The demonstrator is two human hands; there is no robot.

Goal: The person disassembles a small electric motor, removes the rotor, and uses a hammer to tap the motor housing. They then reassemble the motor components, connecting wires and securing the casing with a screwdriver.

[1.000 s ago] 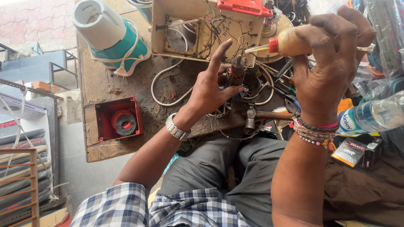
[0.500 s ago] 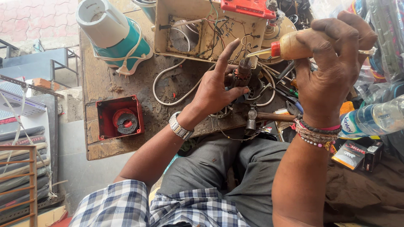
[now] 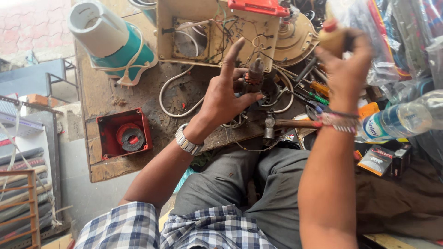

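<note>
From where I watch, the far left of the frame shows stacked grey sheets behind an orange metal rack [image 3: 20, 207], with pink paving at the upper left. On the worn wooden workbench [image 3: 115, 166], the left part carries a white and teal blender base [image 3: 110, 41] lying on its side near the top, and below it a red square housing [image 3: 123, 133] with a dark round part inside.

At the centre of the frame, my left hand [image 3: 226, 99] grips a small motor rotor [image 3: 253, 78] between thumb and lower fingers, the index finger pointing straight up. The rotor looks dark and greasy, with a reddish-brown copper winding band and a grey metal top end, standing roughly upright in the grip just above the bench. A metal watch [image 3: 187, 140] sits on that wrist. Behind it lies an opened cream appliance casing [image 3: 217, 32] full of loose wires, topped by a red part.

Below centre, a hammer [image 3: 286, 124] rests at the bench edge.

At the upper right, my right hand [image 3: 346, 64] is closed around a tan wooden tool handle [image 3: 333, 39] with a red collar; its working end is hidden. A clear plastic bottle [image 3: 401, 117] lies at the right among bags.
</note>
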